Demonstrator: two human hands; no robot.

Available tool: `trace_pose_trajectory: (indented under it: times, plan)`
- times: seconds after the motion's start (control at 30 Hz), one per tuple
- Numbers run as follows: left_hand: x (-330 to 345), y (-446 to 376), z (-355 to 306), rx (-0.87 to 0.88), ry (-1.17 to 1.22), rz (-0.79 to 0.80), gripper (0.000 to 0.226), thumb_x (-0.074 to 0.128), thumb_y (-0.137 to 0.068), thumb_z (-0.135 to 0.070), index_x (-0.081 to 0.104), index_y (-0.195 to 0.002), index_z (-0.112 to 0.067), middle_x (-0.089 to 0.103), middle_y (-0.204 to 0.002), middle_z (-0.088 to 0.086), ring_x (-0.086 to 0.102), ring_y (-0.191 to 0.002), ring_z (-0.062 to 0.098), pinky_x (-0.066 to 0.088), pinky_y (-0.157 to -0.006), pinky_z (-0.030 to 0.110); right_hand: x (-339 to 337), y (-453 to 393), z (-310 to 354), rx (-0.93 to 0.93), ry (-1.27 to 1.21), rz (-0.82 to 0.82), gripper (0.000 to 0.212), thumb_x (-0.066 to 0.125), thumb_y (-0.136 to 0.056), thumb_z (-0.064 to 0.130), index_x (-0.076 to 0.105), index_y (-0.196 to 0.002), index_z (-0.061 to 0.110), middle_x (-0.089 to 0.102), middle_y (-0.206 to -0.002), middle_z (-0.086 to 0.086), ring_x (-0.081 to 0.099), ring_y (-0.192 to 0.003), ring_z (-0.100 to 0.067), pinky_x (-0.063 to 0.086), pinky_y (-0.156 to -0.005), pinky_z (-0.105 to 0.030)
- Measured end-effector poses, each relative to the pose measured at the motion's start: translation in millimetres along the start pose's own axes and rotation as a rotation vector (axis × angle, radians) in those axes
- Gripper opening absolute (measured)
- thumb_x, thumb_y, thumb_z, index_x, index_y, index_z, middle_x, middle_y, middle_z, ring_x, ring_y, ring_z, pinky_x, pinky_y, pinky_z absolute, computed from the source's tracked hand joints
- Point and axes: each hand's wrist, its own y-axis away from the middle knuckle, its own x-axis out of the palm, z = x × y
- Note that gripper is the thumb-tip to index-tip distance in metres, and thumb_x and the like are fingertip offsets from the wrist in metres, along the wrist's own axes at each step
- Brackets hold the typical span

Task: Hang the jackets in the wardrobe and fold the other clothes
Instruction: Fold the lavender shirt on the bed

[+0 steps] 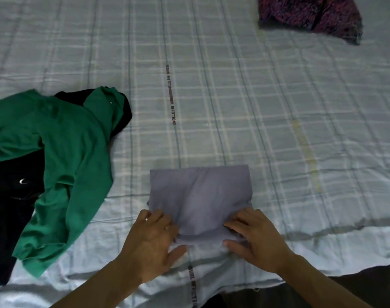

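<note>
Both hands [202, 243] on folded grey garment [200, 194]

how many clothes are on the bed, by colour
Grey-blue: 1, the folded garment under both hands
Green: 1, the shirt
Black: 1, the dark garment under the shirt, as far as visible
Purple-patterned: 1, the top
Total: 4

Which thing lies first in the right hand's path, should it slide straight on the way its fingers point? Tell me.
Likely the left hand: the right hand points leftward across the near edge of the folded grey-purple cloth it already touches.
</note>
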Motion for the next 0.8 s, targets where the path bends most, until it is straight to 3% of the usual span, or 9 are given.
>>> trace_pose_trajectory:
  times: [0.07,0.17,0.23,0.3,0.43,0.63,0.7,0.8]
  plan:
    - [-7,-9,-6,-0.050,0.054,-0.104,0.033,0.052,-0.091,-0.050,0.064,-0.074,-0.024,0.060,-0.082,-0.005,0.055,-0.082,0.022,0.041,-0.073,0.037,3,-8,9,0.004,0.024,-0.127,0.031,0.056,-0.094,0.044,0.069,-0.107,0.019,0.062,-0.107,0.003,0.057,-0.096,-0.018,0.048,-0.078,-0.034]
    - [-5,-32,-9,-0.068,0.032,-0.202,0.037,0.045,-0.096,-0.037,0.068,-0.114,-0.014,0.063,-0.122,0.006,0.058,-0.114,0.029,0.042,-0.093,0.038,15,-33,14,0.097,0.073,-0.179,0.048,0.043,-0.099,0.045,0.056,-0.136,0.016,0.053,-0.140,-0.007,0.051,-0.128,-0.025,0.046,-0.101,-0.045]
    - [3,-49,-8,-0.073,0.009,-0.170,0.054,0.040,-0.098,-0.038,0.051,-0.142,-0.008,0.046,-0.150,0.013,0.040,-0.141,0.032,0.031,-0.111,0.046,25,-51,15,0.140,0.097,-0.113,0.061,0.037,-0.100,0.047,0.034,-0.152,0.015,0.032,-0.158,-0.010,0.029,-0.147,-0.027,0.027,-0.117,-0.045]
    - [17,-61,-3,-0.079,0.005,-0.102,0.061,0.033,-0.102,-0.042,0.030,-0.154,-0.010,0.024,-0.162,0.011,0.019,-0.151,0.027,0.023,-0.118,0.051,34,-64,12,0.138,0.139,-0.052,0.067,0.035,-0.101,0.047,0.017,-0.157,0.015,0.015,-0.164,-0.009,0.011,-0.152,-0.024,0.013,-0.121,-0.046]
    - [40,-70,16,-0.092,0.011,-0.048,0.065,0.024,-0.103,-0.053,0.017,-0.158,-0.019,0.010,-0.166,0.004,0.007,-0.153,0.022,0.018,-0.121,0.051,45,-67,-8,0.106,0.180,-0.003,0.068,0.033,-0.102,0.052,0.014,-0.157,0.018,0.007,-0.166,-0.006,0.003,-0.153,-0.024,0.015,-0.121,-0.051]
    - [44,-66,20,-0.273,0.039,-0.045,0.067,0.014,-0.102,-0.055,0.010,-0.159,-0.019,0.008,-0.166,0.005,0.006,-0.153,0.020,0.008,-0.122,0.053,45,-58,-15,0.287,0.172,-0.041,0.071,0.023,-0.101,0.057,0.012,-0.157,0.016,0.005,-0.166,-0.006,0.001,-0.153,-0.023,0.005,-0.122,-0.049]
    - [38,-69,22,-0.263,0.029,-0.061,0.064,0.017,-0.103,-0.047,0.016,-0.158,-0.014,0.016,-0.165,0.009,0.012,-0.153,0.023,0.010,-0.120,0.054,40,-61,-17,0.271,0.131,-0.060,0.067,0.028,-0.101,0.050,0.018,-0.157,0.014,0.010,-0.165,-0.007,0.005,-0.153,-0.024,0.006,-0.121,-0.049]
    - [25,-87,33,-0.246,0.021,-0.139,0.056,0.034,-0.098,-0.033,0.043,-0.147,-0.009,0.047,-0.149,0.011,0.041,-0.140,0.029,0.019,-0.116,0.057,28,-80,-23,0.240,0.077,-0.170,0.054,0.041,-0.098,0.036,0.046,-0.144,0.009,0.039,-0.153,-0.013,0.033,-0.143,-0.029,0.024,-0.116,-0.049]
